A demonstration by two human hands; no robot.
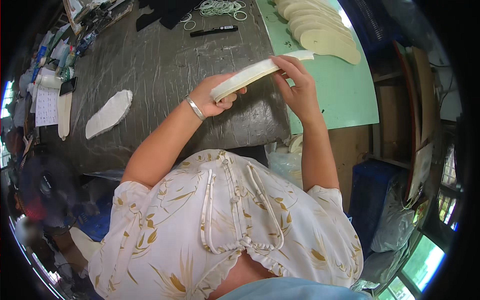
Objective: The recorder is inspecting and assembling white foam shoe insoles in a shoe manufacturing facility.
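I hold a cream shoe insole with a fluffy white layer (245, 76) above the table, turned so that its long edge faces me. My left hand (212, 95) is closed around its left end, the fingers curled underneath. The thumb and fingers of my right hand (297, 82) pinch it toward the other end, and its white tip sticks out past them. On the dark table to the left lies a single fluffy white insole piece (109, 114). A fanned stack of cream insoles (327, 42) rests on the green board at the right, beyond my right hand.
The dark table (165, 65) meets a green board (345, 95) at the right. Toward the back lie a black marker (214, 31), pale rubber bands (220, 8) and black cloth (165, 15). A phone (68, 86), paper sheet (47, 106) and clutter line the left edge. A blue crate (372, 195) stands lower right.
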